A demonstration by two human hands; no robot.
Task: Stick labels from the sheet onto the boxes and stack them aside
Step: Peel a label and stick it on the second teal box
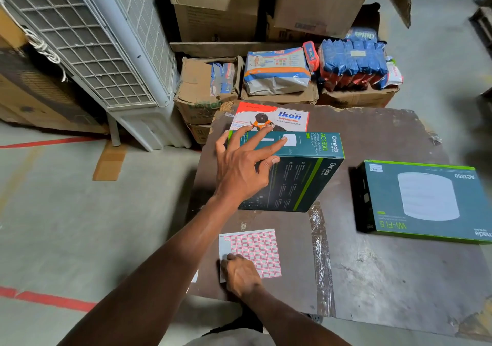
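My left hand (pixel 243 164) reaches forward and grips the upper near corner of a teal Omada box (pixel 300 175). The fingers spread over its narrow top face and the thumb presses its large side. The box stands on edge on the brown table (pixel 372 265). A second teal Omada box (pixel 423 201) lies flat at the right, with a small white label (pixel 376 168) on its far left corner. My right hand (pixel 241 273) rests on the lower left corner of the pink-and-white label sheet (pixel 255 249) with its fingers curled down. What its fingertips hold is hidden.
An orange-and-white Ikon tape dispenser box (pixel 271 117) lies behind the upright box. Beyond the table are cardboard cartons (pixel 202 87) and blue and red packets (pixel 351 63). A white air cooler (pixel 106 52) stands at the left. Red lines mark the concrete floor (pixel 53 212).
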